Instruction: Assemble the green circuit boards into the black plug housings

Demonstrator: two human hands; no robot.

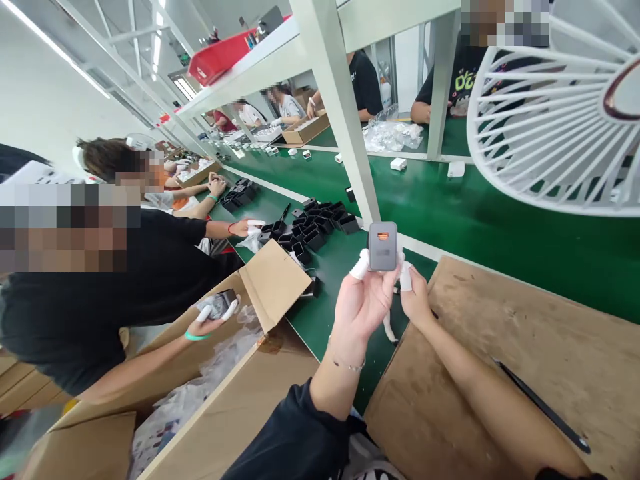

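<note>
My left hand (367, 293) is raised in the middle of the view, closed on a dark grey charger (383, 257) with an orange USB port on the face toward me. White finger cots cover some of its fingertips. My right hand (416, 293) is close beside the charger's lower right, its fingers drawn together and also wearing white cots. Whatever those fingers grip is hidden from me. Below the two hands, a thin white strip with a dark end (389, 328) shows against the green table; its kind is unclear.
Black charger housings (313, 227) are heaped ahead on the left. A cardboard sheet (500, 347) bears a black pen-like tool (545, 400). At left stands an open carton (235, 407) with plastic bags; a co-worker's hand (213, 320) holds a bagged piece above it. A white fan (555, 113) juts in.
</note>
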